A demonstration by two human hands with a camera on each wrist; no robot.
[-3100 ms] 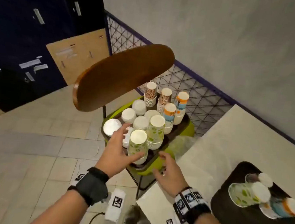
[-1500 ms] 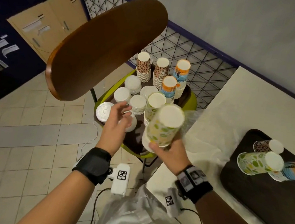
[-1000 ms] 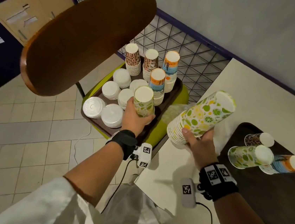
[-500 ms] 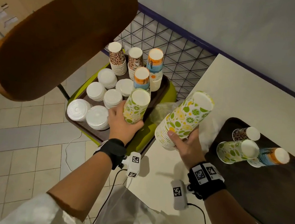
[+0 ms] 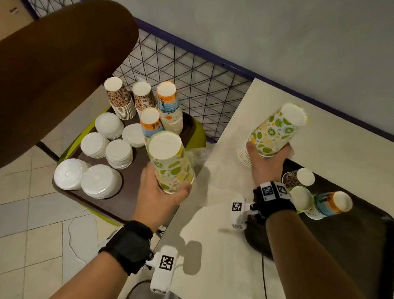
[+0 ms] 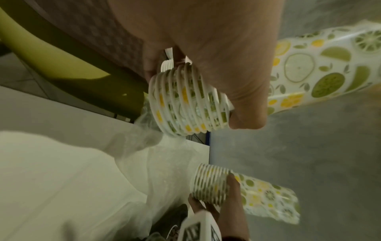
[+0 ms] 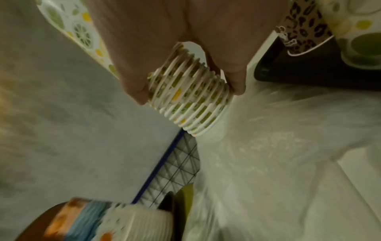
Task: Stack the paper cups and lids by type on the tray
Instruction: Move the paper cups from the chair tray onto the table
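1. Head view: left hand (image 5: pixel 158 197) wraps fingers & thumb round a citrus-print cup stack (image 5: pixel 170 162), bottoms up, held above the near right corner of the chair tray (image 5: pixel 121 204).
2. Same view: right hand (image 5: pixel 267 162) grips a second citrus stack (image 5: pixel 275 131) near its rims, tilted, over the white table (image 5: pixel 215 262), just left of the dark table tray (image 5: pixel 363 254), not on it yet.
3. On the table tray, next to the right wrist: leopard cup (image 5: pixel 297 179), a green-print cup (image 5: pixel 302 199) and an orange/blue cup (image 5: pixel 332 205), all bottoms up, crowded at the tray's far left corner.
4. Chair tray holds two leopard stacks (image 5: pixel 119 98) at the far edge, orange/blue stacks (image 5: pixel 169 106) to their right, white lid piles (image 5: pixel 100 181) over its left half. Brown chair back (image 5: pixel 42 77) overhangs the tray's left side & blocks part of it.
5. Wire mesh panel (image 5: pixel 187 74) runs behind the chair tray, along the grey wall.
6. Left wrist view: left hand (image 6: pixel 206 48) curls over the rim end of its stack (image 6: pixel 185 101); ribbed rims stick out past the thumb. Below: right hand's stack (image 6: pixel 237 192), clear plastic wrap (image 6: pixel 148 146) on the table, tray edge & green seat (image 6: pixel 41 53) upper left.
7. Right wrist view (blurry): right hand (image 7: pixel 185 40) pinches its stack (image 7: pixel 189 97) between thumb & fingers at the rims. Table tray corner (image 7: pixel 288 70) w/ leopard cup (image 7: pixel 303 27) to the stack's right; mesh & an orange/blue stack (image 7: pixel 86 218) below.
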